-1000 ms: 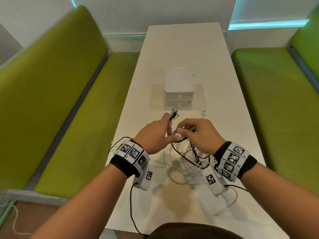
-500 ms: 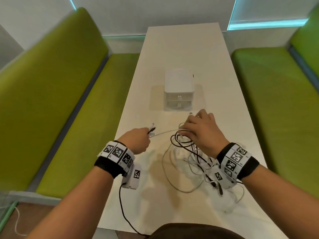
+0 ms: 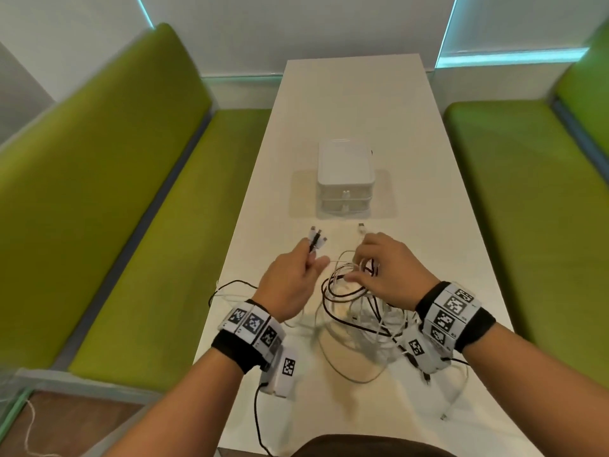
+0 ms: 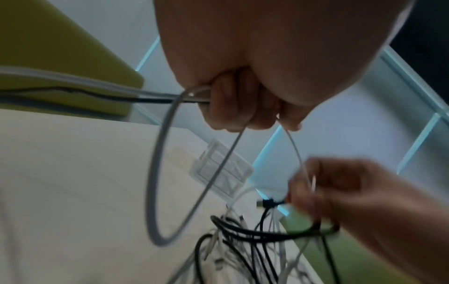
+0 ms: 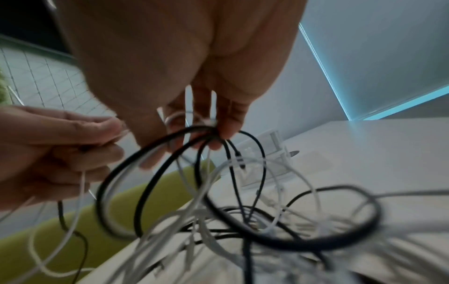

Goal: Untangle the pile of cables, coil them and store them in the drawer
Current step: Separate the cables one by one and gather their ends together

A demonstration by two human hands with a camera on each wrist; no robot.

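Left fingers: on my left hand (image 3: 290,285) the fingers (image 4: 233,107) were curled tight round a small bunch of cable ends, white and black; the plugs (image 3: 315,237) stuck out past my fingertips, toward the drawer unit.
Right fingers: my right hand (image 3: 390,270) had its fingers (image 5: 226,119) curled down and pinching several loops of black and white cable near the top of the tangle.
Between the hands: I could see a thin white cable (image 4: 295,148) running from my left fingers across to the right ones, and a thicker grey loop (image 4: 157,173) hanging below my left fingers.
Cable pile: the pile of cables (image 3: 359,324) hung from my right fingers and spread onto the tabletop (image 3: 356,103) beneath and nearer me than both hands; black loops (image 5: 170,173) and white strands were mixed, and I could not tell which strand belonged to which cable.
Loose plug: one white connector (image 3: 361,227) lay just beyond my right fingertips.
Drawer unit: the white drawer unit (image 3: 346,179) stood farther out than both sets of fingers, roughly midway between them, its two drawers shut.
Surroundings: green benches (image 3: 108,192) ran along either side, outside each hand.
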